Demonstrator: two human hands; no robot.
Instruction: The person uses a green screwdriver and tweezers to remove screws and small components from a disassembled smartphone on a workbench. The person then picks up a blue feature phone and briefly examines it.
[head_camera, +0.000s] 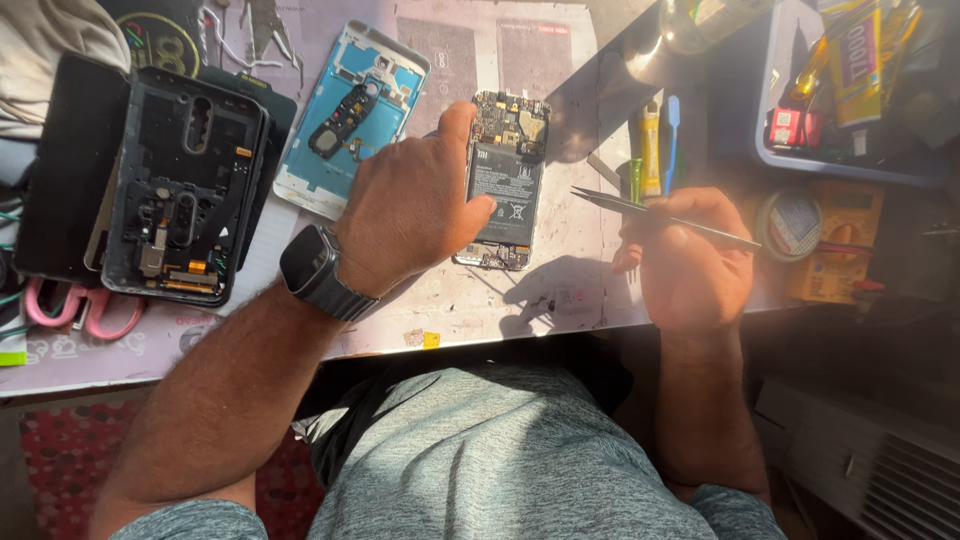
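Left hand (415, 205): wrist-watch worn; palm down, thumb and fingers clasping the left edge of an opened phone (505, 180), battery and circuit board exposed, lying flat on the work mat (470, 300) at centre; right hand (685, 255): at 3 o'clock of the phone, gripping metal tweezers (660, 215), tips aimed toward 9 o'clock, just clear of the phone; blue-lined back cover (350, 115) at 10 o'clock; dark phone frame (185, 185) at 9 o'clock; pink-handled scissors (75, 310) below it; blue tray (850, 90) of tools at 2 o'clock.
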